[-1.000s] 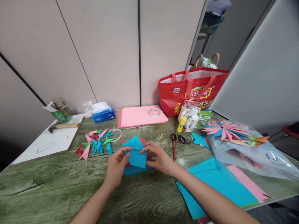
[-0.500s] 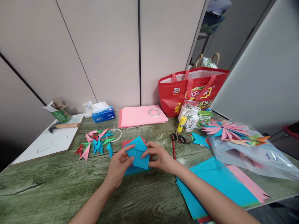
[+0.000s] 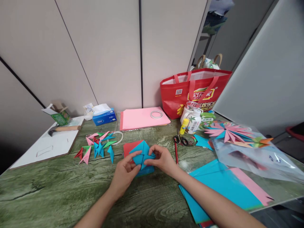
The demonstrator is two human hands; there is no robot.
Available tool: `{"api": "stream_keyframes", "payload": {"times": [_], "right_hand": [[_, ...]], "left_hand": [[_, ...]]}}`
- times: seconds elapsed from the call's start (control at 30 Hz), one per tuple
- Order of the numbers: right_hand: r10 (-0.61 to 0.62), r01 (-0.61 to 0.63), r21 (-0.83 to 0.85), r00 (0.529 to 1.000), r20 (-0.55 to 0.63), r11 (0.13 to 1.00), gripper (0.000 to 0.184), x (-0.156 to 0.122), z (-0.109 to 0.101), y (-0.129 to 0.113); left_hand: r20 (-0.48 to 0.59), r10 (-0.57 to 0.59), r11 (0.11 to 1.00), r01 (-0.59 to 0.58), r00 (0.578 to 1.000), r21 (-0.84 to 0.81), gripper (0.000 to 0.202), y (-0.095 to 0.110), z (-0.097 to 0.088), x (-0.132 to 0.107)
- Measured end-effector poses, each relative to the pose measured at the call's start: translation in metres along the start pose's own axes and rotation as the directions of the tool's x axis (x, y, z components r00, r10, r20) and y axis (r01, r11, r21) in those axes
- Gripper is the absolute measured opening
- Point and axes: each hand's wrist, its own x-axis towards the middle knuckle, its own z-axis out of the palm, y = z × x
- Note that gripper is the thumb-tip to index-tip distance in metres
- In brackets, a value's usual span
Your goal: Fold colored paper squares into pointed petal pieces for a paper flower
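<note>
A partly folded blue paper [image 3: 143,154] is held just above the green table, pinched from both sides. My left hand [image 3: 124,173] grips its left lower edge with thumb and fingers closed. My right hand [image 3: 161,160] pinches its right side. Under the fold lie a red sheet [image 3: 129,147] and another blue sheet [image 3: 147,171]. To the left lies a cluster of several small folded pieces [image 3: 96,146] in pink, blue, green and red.
Large blue and pink sheets [image 3: 220,186] lie at right. Scissors [image 3: 180,139], a red pencil [image 3: 176,153], a glue stick [image 3: 183,126] and bottles stand behind. A pink paper stack [image 3: 140,118] with a tape ring, tissue box [image 3: 104,116], hammer [image 3: 62,128], red bag [image 3: 194,91] and paper flower [image 3: 228,131] ring the table [image 3: 59,186].
The blue paper has been folded narrower and brought lower towards the table. Both hands have closed in on it, and the red sheet beneath now shows more.
</note>
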Motion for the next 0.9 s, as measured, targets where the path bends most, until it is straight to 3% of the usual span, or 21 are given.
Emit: {"api": "stream_keyframes", "payload": {"times": [0.3, 0.7, 0.9], "right_hand": [[-0.008, 0.007, -0.008, 1.000, -0.007, 1.000, 0.033, -0.0005, -0.0008, -0.0058], [-0.062, 0.059, -0.081, 0.997, -0.039, 0.995, 0.022, -0.0017, 0.0001, -0.0045], [-0.037, 0.035, -0.041, 0.998, -0.045, 0.999, 0.022, -0.0014, -0.0006, -0.0043]], "left_hand": [[-0.008, -0.030, 0.996, 0.029, 1.000, -0.086, 0.052, 0.0011, 0.0039, 0.0003], [-0.060, 0.002, 1.000, -0.002, 0.998, -0.002, 0.044, 0.0032, 0.0088, -0.0019], [0.024, -0.024, 0.994, 0.026, 0.999, -0.103, 0.043, -0.0019, 0.0050, -0.0023]]}}
